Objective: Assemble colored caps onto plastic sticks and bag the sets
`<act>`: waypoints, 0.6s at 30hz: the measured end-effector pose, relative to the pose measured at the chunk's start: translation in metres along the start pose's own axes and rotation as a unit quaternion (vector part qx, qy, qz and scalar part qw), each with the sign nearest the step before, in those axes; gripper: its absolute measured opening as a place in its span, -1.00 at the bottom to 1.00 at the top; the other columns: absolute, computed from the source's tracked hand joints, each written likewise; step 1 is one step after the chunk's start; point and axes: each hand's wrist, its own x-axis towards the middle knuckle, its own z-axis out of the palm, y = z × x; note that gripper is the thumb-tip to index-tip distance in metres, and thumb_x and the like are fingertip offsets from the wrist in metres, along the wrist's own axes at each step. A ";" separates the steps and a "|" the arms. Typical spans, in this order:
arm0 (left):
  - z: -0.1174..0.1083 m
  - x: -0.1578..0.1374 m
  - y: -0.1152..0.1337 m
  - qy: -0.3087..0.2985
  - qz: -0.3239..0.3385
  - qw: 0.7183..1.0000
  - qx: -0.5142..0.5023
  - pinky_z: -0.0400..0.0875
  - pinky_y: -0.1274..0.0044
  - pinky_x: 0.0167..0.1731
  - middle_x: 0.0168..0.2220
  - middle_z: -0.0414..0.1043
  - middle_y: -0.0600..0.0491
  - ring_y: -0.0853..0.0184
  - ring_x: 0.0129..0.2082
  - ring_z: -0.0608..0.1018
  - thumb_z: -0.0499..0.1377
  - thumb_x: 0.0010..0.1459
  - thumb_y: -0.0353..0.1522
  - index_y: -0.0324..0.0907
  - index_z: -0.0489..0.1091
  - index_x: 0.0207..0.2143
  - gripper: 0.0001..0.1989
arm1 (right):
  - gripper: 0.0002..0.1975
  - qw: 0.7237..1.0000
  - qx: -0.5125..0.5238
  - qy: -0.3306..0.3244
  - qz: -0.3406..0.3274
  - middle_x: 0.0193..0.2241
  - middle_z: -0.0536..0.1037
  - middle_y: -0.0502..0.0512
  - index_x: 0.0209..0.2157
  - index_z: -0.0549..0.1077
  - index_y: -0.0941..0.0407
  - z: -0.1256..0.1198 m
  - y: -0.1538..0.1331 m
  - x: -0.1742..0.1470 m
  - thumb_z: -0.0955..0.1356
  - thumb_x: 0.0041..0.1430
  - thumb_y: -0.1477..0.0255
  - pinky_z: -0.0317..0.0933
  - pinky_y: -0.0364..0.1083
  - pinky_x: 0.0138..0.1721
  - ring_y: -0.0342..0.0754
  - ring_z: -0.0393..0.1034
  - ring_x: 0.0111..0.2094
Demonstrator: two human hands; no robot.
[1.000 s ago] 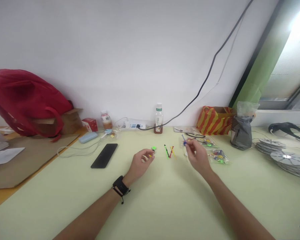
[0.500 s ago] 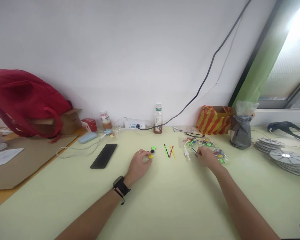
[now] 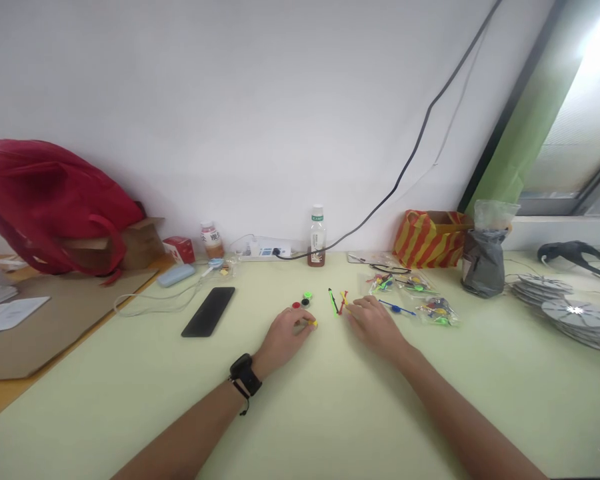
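My left hand, wearing a black watch, pinches a small yellow disc between thumb and fingertips, just above the table. Beside it lie a red disc, a black disc and a green disc. My right hand has its fingers closed at a thin yellow plastic stick, whose lower end they cover. Left of that stick are a red stick and a green-and-black pair of sticks. A blue stick with a round middle rests right of my right hand.
Clear bags of coloured plastic parts lie to the right. A black phone is at left. At the back stand a drink bottle, a power strip and a striped bag. Stacked grey discs sit far right.
My right hand has left the blue stick lying on the table and moved left to the yellow stick. My left hand has drawn the yellow disc slightly right and nearer, uncovering the red disc.
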 end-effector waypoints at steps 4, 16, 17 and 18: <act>0.002 0.000 0.001 -0.010 0.028 0.999 -0.046 0.43 0.38 -0.01 -0.08 0.59 -0.05 0.18 -0.08 0.55 0.24 0.26 -0.26 -0.11 0.58 -0.09 -0.77 | -0.77 0.999 0.008 -0.037 0.015 -0.23 0.58 0.18 -0.30 0.50 0.11 0.005 -0.008 -0.001 0.23 0.38 0.44 0.20 0.01 0.02 0.11 0.37 -0.04; 0.005 0.004 0.002 -0.013 -0.073 0.964 -0.254 0.49 0.50 -0.26 -0.30 0.58 0.00 0.29 -0.29 0.61 0.38 0.13 -0.21 -0.22 0.54 -0.12 -0.66 | -0.77 0.965 0.230 0.116 0.054 -0.10 0.60 0.23 -0.15 0.55 0.10 0.000 -0.003 0.004 0.26 0.36 0.40 0.37 0.07 -0.02 0.11 0.51 -0.08; 0.006 0.004 0.003 -0.010 -0.084 0.958 -0.274 0.51 0.49 -0.24 -0.29 0.59 -0.02 0.28 -0.29 0.63 0.40 0.10 -0.20 -0.23 0.55 -0.12 -0.64 | -0.78 0.950 0.282 0.125 0.047 -0.14 0.61 0.21 -0.17 0.55 0.09 -0.005 -0.006 0.004 0.27 0.36 0.38 0.39 0.05 -0.05 0.08 0.52 -0.11; 0.006 0.004 0.003 -0.009 -0.092 0.952 -0.291 0.53 0.48 -0.22 -0.26 0.60 -0.04 0.27 -0.28 0.64 0.43 0.06 -0.20 -0.24 0.55 -0.12 -0.61 | -0.80 0.934 0.333 0.126 0.039 -0.17 0.62 0.18 -0.19 0.55 0.08 -0.010 -0.011 0.004 0.28 0.36 0.36 0.41 0.04 -0.07 0.06 0.54 -0.14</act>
